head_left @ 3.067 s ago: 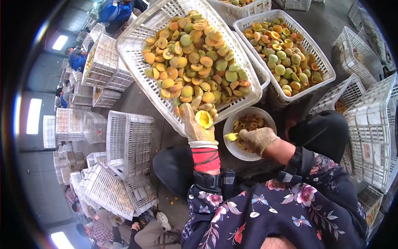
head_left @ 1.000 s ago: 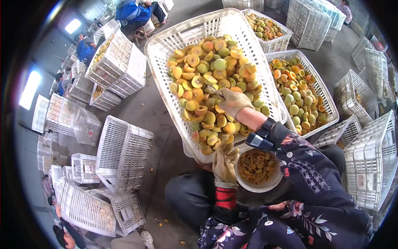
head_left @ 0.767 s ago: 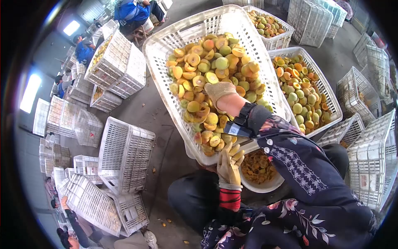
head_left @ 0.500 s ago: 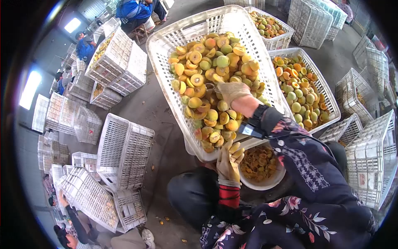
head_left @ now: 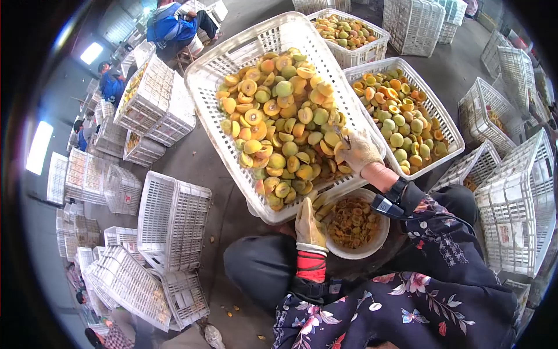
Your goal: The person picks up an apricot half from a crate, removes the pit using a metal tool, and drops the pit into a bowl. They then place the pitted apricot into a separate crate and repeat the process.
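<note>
My right hand (head_left: 360, 150), in a pale work glove, is at the right side of a big white crate (head_left: 200, 78) full of halved and whole yellow-green apricots (head_left: 273, 116). Its fingers are curled, and a small greyish piece shows at their tips, too small to name. My left hand (head_left: 310, 225), also gloved, is at the crate's near edge with thumb and fingers apart; I see nothing between them. Beside it is a white bowl (head_left: 354, 254) holding brownish-orange fruit pieces (head_left: 354, 224).
A second crate of apricots (head_left: 407, 125) adjoins the big one on the right, with another fruit crate (head_left: 346, 35) behind. Stacked white crates (head_left: 174, 224) stand on the left, more crates (head_left: 514, 203) on the right. A person in blue (head_left: 174, 26) sits at the back.
My right hand has moved from the middle of the fruit to the crate's right side, nearer the bowl. My left hand stays by the near edge, slightly turned. The view has shifted.
</note>
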`<state>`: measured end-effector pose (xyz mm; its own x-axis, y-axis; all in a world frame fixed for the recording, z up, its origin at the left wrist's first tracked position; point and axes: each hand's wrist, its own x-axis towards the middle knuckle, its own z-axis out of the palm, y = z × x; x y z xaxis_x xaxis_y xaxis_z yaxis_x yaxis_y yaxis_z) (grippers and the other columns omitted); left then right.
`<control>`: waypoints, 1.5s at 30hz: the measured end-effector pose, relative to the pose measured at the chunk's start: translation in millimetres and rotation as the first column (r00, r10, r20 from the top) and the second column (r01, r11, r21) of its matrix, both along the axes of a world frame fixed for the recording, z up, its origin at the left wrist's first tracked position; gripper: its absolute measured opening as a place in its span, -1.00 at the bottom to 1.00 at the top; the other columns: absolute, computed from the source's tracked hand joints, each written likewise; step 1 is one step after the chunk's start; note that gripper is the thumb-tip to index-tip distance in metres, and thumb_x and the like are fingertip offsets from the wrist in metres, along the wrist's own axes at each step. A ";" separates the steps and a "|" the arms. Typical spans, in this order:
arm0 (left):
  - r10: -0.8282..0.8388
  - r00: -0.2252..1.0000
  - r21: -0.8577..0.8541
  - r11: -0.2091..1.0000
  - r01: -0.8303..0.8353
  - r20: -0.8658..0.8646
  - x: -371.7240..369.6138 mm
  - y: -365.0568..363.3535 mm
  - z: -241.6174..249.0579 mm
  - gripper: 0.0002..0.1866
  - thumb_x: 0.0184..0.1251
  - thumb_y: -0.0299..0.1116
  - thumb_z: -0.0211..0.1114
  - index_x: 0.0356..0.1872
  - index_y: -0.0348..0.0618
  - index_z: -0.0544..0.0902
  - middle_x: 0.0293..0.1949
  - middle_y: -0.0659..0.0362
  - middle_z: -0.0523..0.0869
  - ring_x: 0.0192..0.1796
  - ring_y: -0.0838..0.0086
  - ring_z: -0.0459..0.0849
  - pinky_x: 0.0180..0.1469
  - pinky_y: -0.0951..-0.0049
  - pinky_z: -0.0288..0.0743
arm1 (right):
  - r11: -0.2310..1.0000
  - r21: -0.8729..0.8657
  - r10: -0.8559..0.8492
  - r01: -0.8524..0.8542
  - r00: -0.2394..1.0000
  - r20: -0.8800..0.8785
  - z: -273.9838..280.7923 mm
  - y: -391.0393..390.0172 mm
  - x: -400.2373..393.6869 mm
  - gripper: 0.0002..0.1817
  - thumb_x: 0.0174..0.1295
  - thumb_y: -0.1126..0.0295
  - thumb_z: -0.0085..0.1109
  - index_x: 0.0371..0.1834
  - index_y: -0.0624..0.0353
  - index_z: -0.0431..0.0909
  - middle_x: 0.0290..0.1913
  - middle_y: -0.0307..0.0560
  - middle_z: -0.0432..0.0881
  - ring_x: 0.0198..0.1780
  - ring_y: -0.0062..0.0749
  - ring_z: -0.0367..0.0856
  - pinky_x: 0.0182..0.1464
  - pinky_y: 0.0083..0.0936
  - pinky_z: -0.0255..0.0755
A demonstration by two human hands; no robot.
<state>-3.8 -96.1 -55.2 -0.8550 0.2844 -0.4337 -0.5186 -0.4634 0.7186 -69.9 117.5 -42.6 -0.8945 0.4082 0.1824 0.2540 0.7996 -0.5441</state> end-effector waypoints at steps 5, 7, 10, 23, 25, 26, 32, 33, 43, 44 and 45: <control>-0.029 0.997 -0.037 0.999 0.032 0.077 -3.9 1.2 -14.1 -0.45 0.55 0.06 0.02 0.33 -0.11 0.45 0.11 0.04 0.64 0.05 0.19 0.66 0.09 0.18 0.50 | 0.998 -0.052 0.040 -0.028 0.968 0.247 18.5 -5.3 -22.3 -0.52 0.16 0.03 0.22 0.02 0.13 0.64 0.00 0.24 0.66 0.13 0.12 0.56 0.20 -0.11 0.40; -0.037 0.998 -0.037 0.999 0.039 0.051 -1.4 0.9 -13.7 -0.46 0.56 0.06 0.01 0.32 -0.12 0.46 0.09 0.05 0.65 0.04 0.20 0.66 0.08 0.20 0.49 | 0.999 -0.016 0.053 -0.050 0.954 0.295 16.2 -1.6 -23.8 -0.56 0.23 0.10 0.13 0.07 0.12 0.63 0.05 0.22 0.65 0.18 0.08 0.55 0.23 -0.13 0.38; -0.052 0.999 -0.049 0.997 0.052 0.013 -1.2 2.1 -14.1 -0.46 0.56 0.05 0.00 0.32 -0.12 0.45 0.11 0.04 0.65 0.04 0.21 0.66 0.07 0.22 0.49 | 0.997 0.038 0.053 -0.072 0.931 0.362 26.4 -9.2 -28.0 -0.57 0.30 0.15 0.05 0.14 0.11 0.61 0.13 0.18 0.63 0.24 0.01 0.53 0.29 -0.17 0.34; 0.022 0.985 -0.150 0.988 -0.048 -0.171 -7.9 22.6 18.5 -0.50 0.57 -0.12 0.08 0.41 -0.09 0.37 0.23 0.10 0.56 0.10 0.34 0.61 0.07 0.33 0.56 | 0.892 -0.372 0.387 -0.256 0.858 0.338 54.7 -44.5 51.3 -0.69 0.18 0.12 0.23 -0.16 0.08 0.64 -0.19 0.11 0.72 -0.10 0.00 0.71 -0.03 -0.18 0.54; -0.180 0.705 -0.496 0.825 -0.272 -0.686 -8.7 11.1 6.3 -0.47 0.52 -0.21 0.14 0.42 -0.12 0.34 0.19 0.06 0.59 0.11 0.31 0.62 0.07 0.32 0.57 | 0.819 -0.513 0.449 -0.257 0.844 0.294 63.8 -51.4 74.5 -0.61 0.14 0.13 0.31 -0.05 0.09 0.56 -0.11 0.11 0.70 0.01 -0.01 0.66 0.07 -0.25 0.50; -0.550 0.207 -0.543 0.564 -0.622 -0.809 -7.6 7.0 -1.2 -0.43 0.46 -0.30 0.21 0.44 -0.14 0.31 0.15 0.02 0.61 0.13 0.29 0.63 0.07 0.32 0.58 | 0.760 -0.581 0.481 -0.290 0.852 0.204 65.0 -50.9 86.7 -0.60 0.18 0.11 0.29 -0.01 0.08 0.53 -0.08 0.13 0.69 0.05 0.02 0.63 0.09 -0.25 0.48; 0.056 0.950 -0.195 0.974 -0.120 -0.308 9.9 29.1 63.2 -0.38 0.60 0.12 -0.12 0.29 -0.26 0.46 -0.02 -0.02 0.70 -0.08 0.27 0.69 0.03 0.31 0.58 | 0.815 -0.507 0.497 -0.280 0.788 0.363 71.6 -47.4 115.9 -0.59 0.26 0.12 0.21 0.08 0.09 0.53 -0.13 0.18 0.69 -0.02 0.12 0.65 0.03 -0.12 0.50; 0.035 0.956 -0.189 0.977 -0.094 -0.292 10.3 28.0 56.1 -0.34 0.59 0.16 -0.15 0.26 -0.28 0.48 -0.09 -0.02 0.71 -0.10 0.31 0.69 0.00 0.34 0.58 | 0.842 -0.415 0.503 -0.345 0.779 0.373 71.9 -47.5 117.6 -0.58 0.28 0.11 0.18 0.11 0.09 0.52 -0.16 0.19 0.70 -0.07 0.13 0.67 0.00 -0.09 0.51; -0.238 0.866 -0.298 0.948 0.109 -0.439 5.3 15.3 56.2 -0.69 0.58 -0.25 0.03 0.14 -0.22 0.52 -0.20 0.04 0.74 -0.22 0.39 0.74 -0.16 0.47 0.61 | 0.805 -0.221 0.593 -0.551 0.731 0.337 76.6 -37.5 129.0 -0.65 0.41 0.13 -0.03 0.07 0.12 0.50 -0.34 0.10 0.72 -0.27 0.08 0.72 -0.24 -0.04 0.57; -0.239 0.866 -0.301 0.947 0.109 -0.438 7.9 22.8 68.3 -0.69 0.58 -0.25 0.03 0.14 -0.22 0.52 -0.20 0.04 0.74 -0.22 0.39 0.74 -0.16 0.47 0.61 | 0.800 -0.186 0.598 -0.570 0.735 0.320 73.9 -37.4 130.1 -0.66 0.42 0.15 -0.06 0.07 0.13 0.50 -0.36 0.08 0.72 -0.28 0.07 0.72 -0.27 -0.04 0.57; -0.187 0.876 -0.395 0.919 -0.004 -0.445 14.6 32.5 82.6 -0.41 0.55 0.07 -0.16 0.11 -0.30 0.56 -0.27 0.03 0.74 -0.23 0.39 0.72 -0.17 0.49 0.58 | 0.800 -0.188 0.599 -0.570 0.735 0.319 75.7 -37.8 130.8 -0.66 0.42 0.15 -0.06 0.07 0.13 0.50 -0.36 0.08 0.72 -0.28 0.07 0.72 -0.27 -0.04 0.57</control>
